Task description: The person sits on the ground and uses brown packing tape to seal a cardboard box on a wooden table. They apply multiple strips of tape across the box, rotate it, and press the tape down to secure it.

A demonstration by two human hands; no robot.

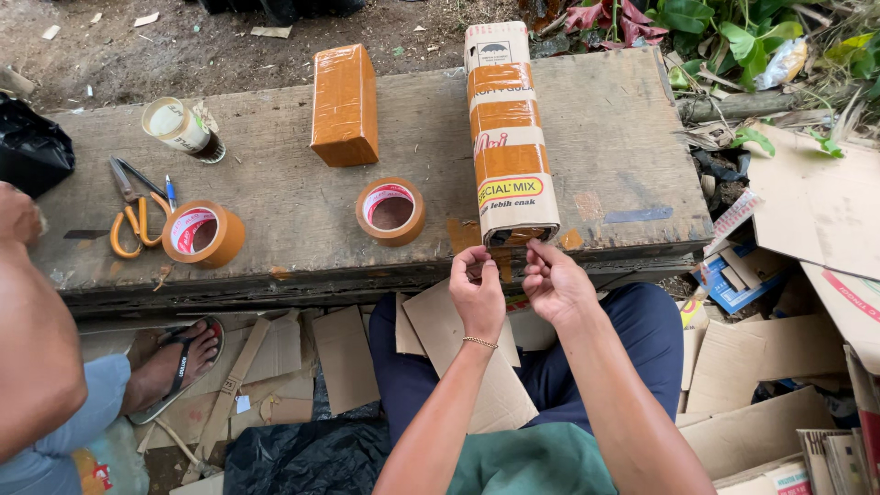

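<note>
I sit outdoors at a weathered wooden table [605,119], dirt ground and green plants behind it, cardboard scraps around my legs. My left hand [478,291] and right hand [553,282] meet at the near end of a long taped carton [507,137], each grip pinched on brown tape there. Also on the table: 2 tape rolls [390,210], a wrapped brown box [345,104], orange scissors [134,213]. Another person's arm [32,321] is at left.

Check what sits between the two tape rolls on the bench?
Nothing: in the head view only bare worn wood of the bench separates the left tape roll from the right tape roll.
</note>
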